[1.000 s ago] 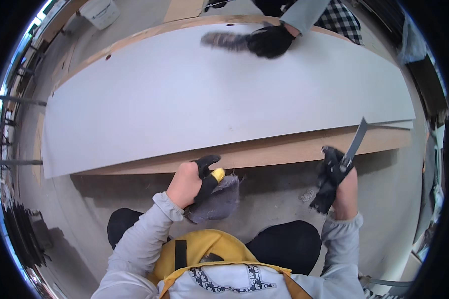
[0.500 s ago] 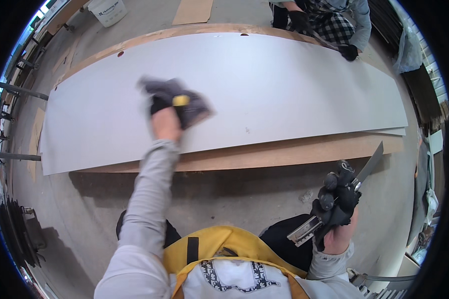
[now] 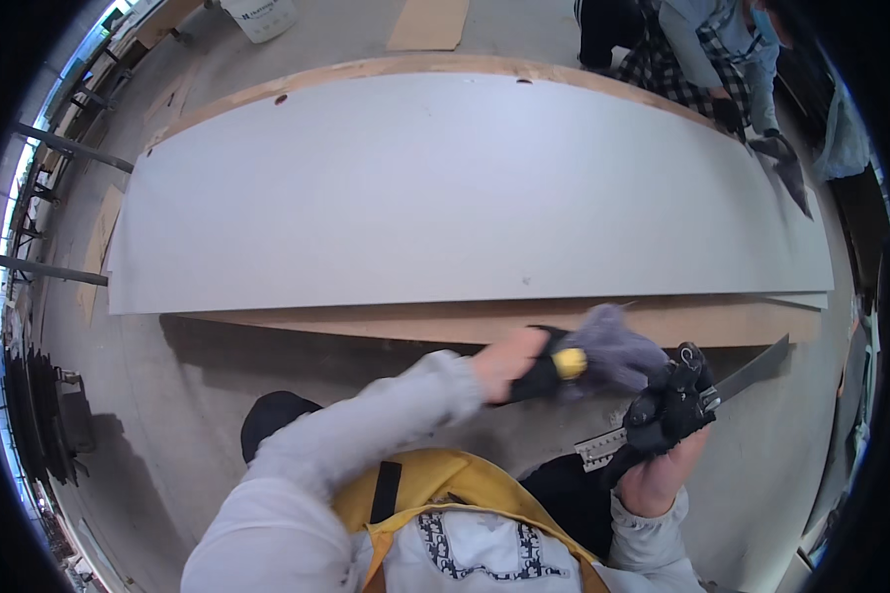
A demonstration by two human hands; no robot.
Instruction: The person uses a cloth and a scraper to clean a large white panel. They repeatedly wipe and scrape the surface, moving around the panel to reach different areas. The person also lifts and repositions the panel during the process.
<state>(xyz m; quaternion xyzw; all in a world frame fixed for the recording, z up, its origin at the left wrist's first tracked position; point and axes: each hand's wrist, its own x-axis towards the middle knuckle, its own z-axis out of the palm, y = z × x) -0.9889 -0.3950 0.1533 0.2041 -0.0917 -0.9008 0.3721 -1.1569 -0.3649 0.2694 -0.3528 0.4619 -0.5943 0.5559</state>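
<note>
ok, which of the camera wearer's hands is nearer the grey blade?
Right. The grey blade juts out to the upper right of the right hand; the left hand is farther off, leftward, holding a purple-grey cloth.

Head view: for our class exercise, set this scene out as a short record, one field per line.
Left hand: gloved, holds a grey cloth
Right hand: gloved, holds a bladed tool, blade pointing outward to the right
Gap between cloth and right hand: cannot tell
Main surface: white panel lying on a brown wooden board
Co-worker: at the panel's far right
Background: white bucket, far left
</note>
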